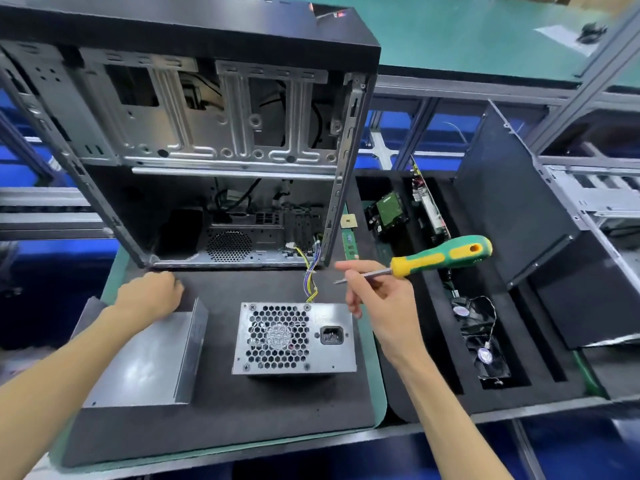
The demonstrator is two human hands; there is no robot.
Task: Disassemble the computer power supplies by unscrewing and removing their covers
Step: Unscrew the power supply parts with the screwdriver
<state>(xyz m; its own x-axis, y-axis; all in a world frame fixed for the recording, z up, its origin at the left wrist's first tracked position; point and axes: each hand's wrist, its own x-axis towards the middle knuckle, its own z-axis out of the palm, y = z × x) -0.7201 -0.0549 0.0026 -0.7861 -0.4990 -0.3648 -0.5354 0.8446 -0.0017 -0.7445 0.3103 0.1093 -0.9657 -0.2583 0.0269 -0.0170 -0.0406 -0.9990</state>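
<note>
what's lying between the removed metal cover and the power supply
Nothing: in the head view only bare black foam mat separates the metal cover from the power supply.

PSU (pixel 294 336) is showing bare grey sheet metal, dull sheen, perforated grille. Removed cover (pixel 152 358) is reading brushed metal, faintly reflective. Mat (pixel 242 403) under both is looking like matt black foam, slightly grainy. My right hand (pixel 384 306) is pinching a screwdriver (pixel 429 259): glossy green-yellow plastic handle, steel shaft.

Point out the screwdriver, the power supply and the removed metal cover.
screwdriver (pixel 441 256): head view, on its green and yellow handle.
power supply (pixel 279 337): head view, on its fan grille.
metal cover (pixel 145 368): head view, on its flat panel.
</note>
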